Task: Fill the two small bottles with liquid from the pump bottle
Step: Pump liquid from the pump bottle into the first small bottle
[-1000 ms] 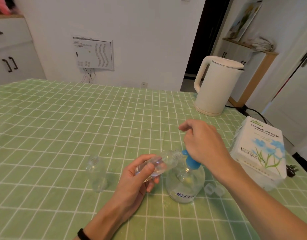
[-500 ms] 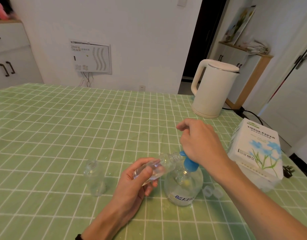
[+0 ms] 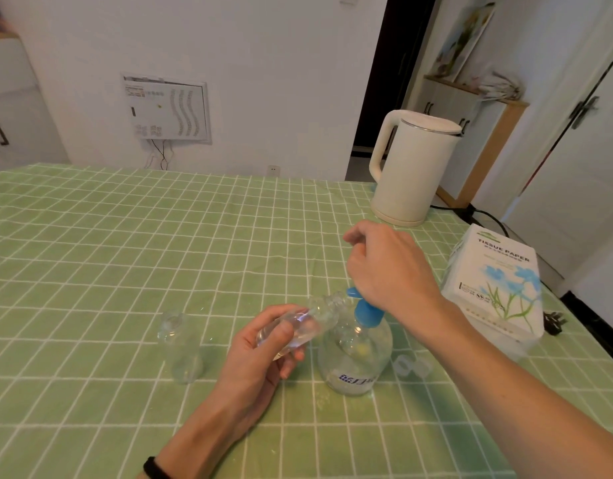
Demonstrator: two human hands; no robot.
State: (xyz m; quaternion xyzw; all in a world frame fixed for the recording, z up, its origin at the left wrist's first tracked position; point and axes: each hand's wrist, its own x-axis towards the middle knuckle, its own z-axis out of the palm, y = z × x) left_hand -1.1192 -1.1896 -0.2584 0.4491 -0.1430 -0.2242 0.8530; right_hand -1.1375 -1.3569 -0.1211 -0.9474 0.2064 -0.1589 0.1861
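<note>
A round clear pump bottle (image 3: 355,361) with a blue pump head (image 3: 363,307) stands on the green checked tablecloth. My right hand (image 3: 388,267) lies over the pump head with curled fingers. My left hand (image 3: 260,354) grips a small clear bottle (image 3: 306,323), tilted on its side with its mouth at the blue spout. A second small clear bottle (image 3: 180,347) stands upright to the left, apart from both hands. Two small clear caps (image 3: 410,366) lie just right of the pump bottle.
A cream electric kettle (image 3: 412,167) stands at the back right, its black cord running off the table. A white tissue paper pack (image 3: 495,285) sits at the right edge. The table (image 3: 90,254) stretches away to the left and back.
My right hand stays on the pump head and my left hand keeps the small bottle at the spout. The camera has tilted slightly; nothing else moved.
</note>
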